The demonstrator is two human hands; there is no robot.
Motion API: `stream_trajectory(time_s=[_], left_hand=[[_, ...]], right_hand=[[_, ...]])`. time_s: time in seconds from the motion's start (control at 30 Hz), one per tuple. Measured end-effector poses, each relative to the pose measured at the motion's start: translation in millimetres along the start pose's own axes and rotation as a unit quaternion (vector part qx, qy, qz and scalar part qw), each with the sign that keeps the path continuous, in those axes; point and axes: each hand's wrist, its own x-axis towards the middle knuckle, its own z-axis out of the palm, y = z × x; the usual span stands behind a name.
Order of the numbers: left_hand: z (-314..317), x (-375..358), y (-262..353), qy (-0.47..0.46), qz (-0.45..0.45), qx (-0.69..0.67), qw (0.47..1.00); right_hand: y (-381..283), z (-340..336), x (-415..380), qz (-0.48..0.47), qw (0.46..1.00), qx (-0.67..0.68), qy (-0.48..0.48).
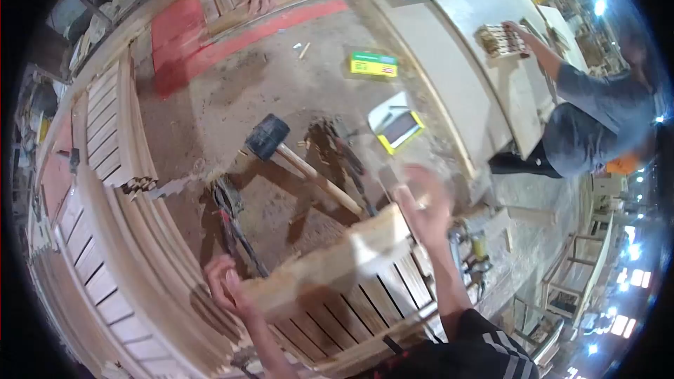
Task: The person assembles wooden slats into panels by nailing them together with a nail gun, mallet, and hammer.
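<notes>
Wood slats make up our panel, which sits between our hands. Our left hand is half open by its left edge, with no thing we can see in it. Our right hand is blurry by its right edge, fingers bent; we can't tell what it grips. Past the far edge, our black mallet lies with bare brown top to its left.
</notes>
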Motion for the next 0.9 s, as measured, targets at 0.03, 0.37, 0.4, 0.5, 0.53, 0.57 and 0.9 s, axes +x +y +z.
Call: stream_trajectory(time_s=[0.03, 0.37, 0.4, 0.5, 0.53, 0.57, 0.9], left_hand=[[-24, -20, 19, -0.046, -0.055, 0.015, 0.997], [-251, -201, 11, -0.221, -0.082, 0.392, 0.889], [-252, -196, 15, -0.249, -0.132, 0.407, 0.869], [-260, -220, -21, -0.217, -0.190, 0.347, 0.892], [-255, -214, -17, -0.230, -0.217, 0.352, 0.881], [-253, -209, -15, -0.245, -0.242, 0.356, 0.869], [-247, -214, -29, -0.102, -0.234, 0.291, 0.922]], right_hand=[[20, -40, -23, 0.096, 0.993, -0.012, 0.065], [207, -173, -175, 0.237, 0.926, -0.227, -0.189], [211, -174, -173, 0.228, 0.933, -0.203, -0.194], [207, -187, -167, 0.381, 0.901, 0.051, -0.204], [184, -194, -163, 0.437, 0.862, 0.157, -0.202], [162, -196, -166, 0.461, 0.836, 0.230, -0.190], [17, -142, -155, 0.482, 0.786, 0.279, -0.268]])
